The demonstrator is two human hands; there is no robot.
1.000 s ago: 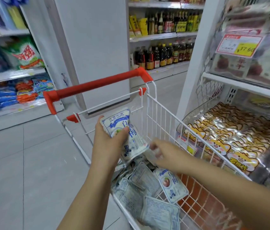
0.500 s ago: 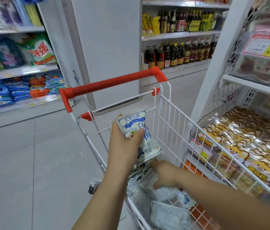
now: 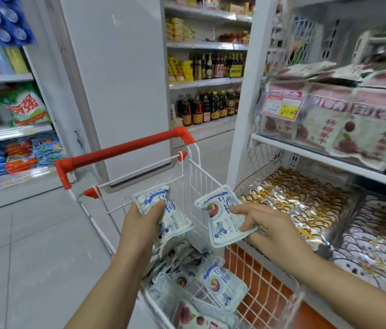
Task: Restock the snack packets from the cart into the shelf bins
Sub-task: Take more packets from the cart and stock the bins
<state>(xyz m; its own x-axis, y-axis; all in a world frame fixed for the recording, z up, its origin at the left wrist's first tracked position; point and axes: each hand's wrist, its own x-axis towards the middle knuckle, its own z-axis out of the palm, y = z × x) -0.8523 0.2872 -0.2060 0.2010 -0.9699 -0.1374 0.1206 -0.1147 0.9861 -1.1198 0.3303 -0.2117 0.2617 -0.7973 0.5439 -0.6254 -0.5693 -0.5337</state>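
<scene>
Snack packet (image 3: 221, 222) is pinched between the fingers and thumb of the right hand (image 3: 268, 225), long axis near upright, above the cart (image 3: 120, 149). Shelf bins (image 3: 252, 180) lie just rightward, nearer this hand. A second packet (image 3: 166, 210) is gripped by the left hand (image 3: 139, 224).

Head view, looking forward-down, close above cart (image 3: 125, 150), shelf (image 3: 329, 160) right.

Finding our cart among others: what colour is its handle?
Red-orange; the handle shows clearly in the head view.
</scene>
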